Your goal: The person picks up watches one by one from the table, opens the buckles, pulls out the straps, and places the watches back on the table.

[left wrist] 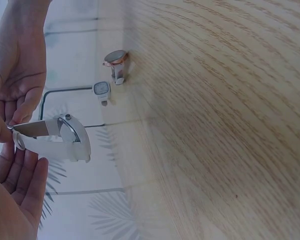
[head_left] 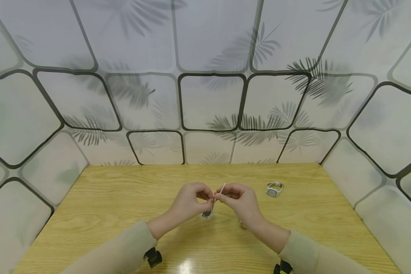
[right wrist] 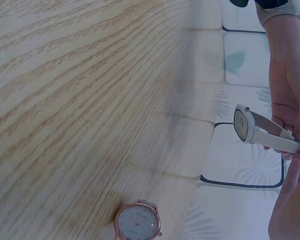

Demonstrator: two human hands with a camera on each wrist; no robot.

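Observation:
A white wristwatch [head_left: 206, 214] hangs between the two hands above the table, its strap closed into a loop. Left fingertips of the left hand [head_left: 193, 198] pinch the strap by the buckle. Opposite them, the right hand [head_left: 241, 199] pinches the strap with thumb and forefinger, and a narrow white strap end sticks up there. In the right wrist view the dial of this watch [right wrist: 242, 125] faces away from the hands. Fingers partly cover the buckle [left wrist: 19, 140], so how far the strap is threaded cannot be told.
On the wooden table [head_left: 123, 190], a second white watch [head_left: 274, 189] lies right of the hands. A rose-gold watch [right wrist: 137, 221] rests nearer, mostly hidden behind the right wrist in the head view. Patterned fabric walls [head_left: 209, 102] enclose the table's back and sides.

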